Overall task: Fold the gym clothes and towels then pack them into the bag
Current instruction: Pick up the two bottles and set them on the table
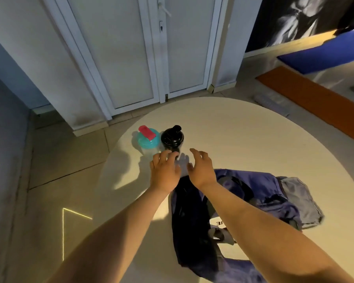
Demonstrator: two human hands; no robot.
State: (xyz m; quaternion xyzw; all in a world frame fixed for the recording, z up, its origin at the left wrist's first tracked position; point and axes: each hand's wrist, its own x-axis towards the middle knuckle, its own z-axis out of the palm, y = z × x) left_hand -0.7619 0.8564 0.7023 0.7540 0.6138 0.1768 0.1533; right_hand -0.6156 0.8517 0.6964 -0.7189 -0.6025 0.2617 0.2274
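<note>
A dark navy garment point(194, 225) lies crumpled on the round cream table point(253, 139), with blue-purple cloth point(260, 186) and a grey piece point(298, 201) beside it on the right. My left hand point(165, 172) and my right hand point(201, 168) hover side by side above the table just beyond the clothes, fingers spread and relaxed, holding nothing. Both point toward the bottles. A white label point(218, 222) shows on the dark garment. No bag is in view.
A black shaker bottle point(172, 138) and a teal-lidded bottle with a red cap point(148, 137) stand just past my fingertips. White double doors point(143, 58) rise behind the table. An orange strip point(315, 105) and blue mat point(323, 56) are at the right.
</note>
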